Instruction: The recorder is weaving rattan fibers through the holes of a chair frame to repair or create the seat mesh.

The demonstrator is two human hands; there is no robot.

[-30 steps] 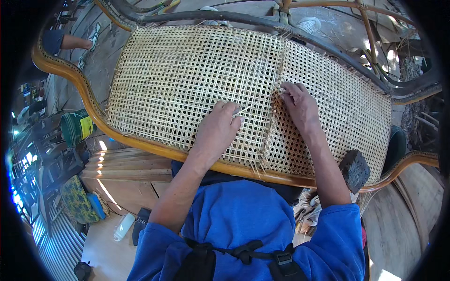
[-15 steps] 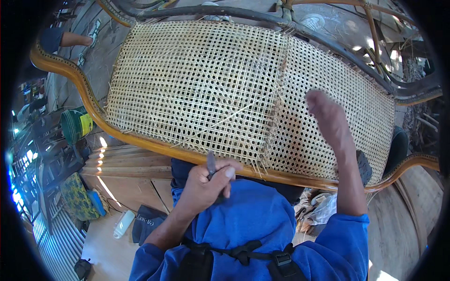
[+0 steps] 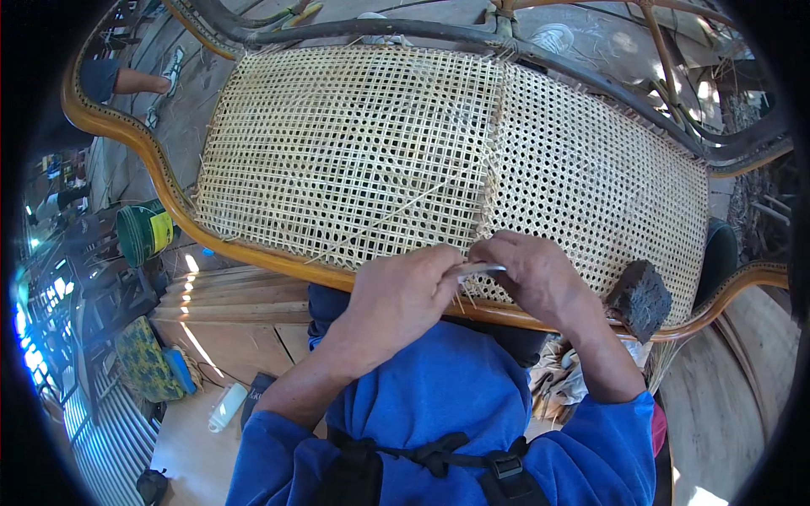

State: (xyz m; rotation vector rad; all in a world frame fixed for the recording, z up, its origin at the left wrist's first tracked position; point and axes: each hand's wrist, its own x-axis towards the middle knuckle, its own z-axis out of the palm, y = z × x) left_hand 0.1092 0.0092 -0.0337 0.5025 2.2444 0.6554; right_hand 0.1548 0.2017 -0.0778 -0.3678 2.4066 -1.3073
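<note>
Woven cane webbing (image 3: pixel 354 152) stretches across a curved wooden furniture frame (image 3: pixel 253 255) in front of me. A rough seam (image 3: pixel 492 164) of cane strands divides it into two panels. At the frame's near edge, my left hand (image 3: pixel 401 295) is closed round a knife (image 3: pixel 483 268), its thin blade pointing right and its handle hidden in the fingers. My right hand (image 3: pixel 536 274) is bent and closed beside the blade tip at the lower end of the seam. Whatever its fingers pinch is hidden. Loose cane ends (image 3: pixel 462 299) stick out below the blade.
A dark rough block (image 3: pixel 641 299) rests on the webbing's right end. Green buckets (image 3: pixel 139 232) (image 3: pixel 717 257) stand at both sides. A bottle (image 3: pixel 228 406) lies at lower left. Another person's leg (image 3: pixel 142 82) shows at upper left, and dark poles (image 3: pixel 380 27) run behind the webbing.
My right hand has come down and left from above the right panel to the seam's lower end. My left hand has moved up and right with the knife, now turned rightward.
</note>
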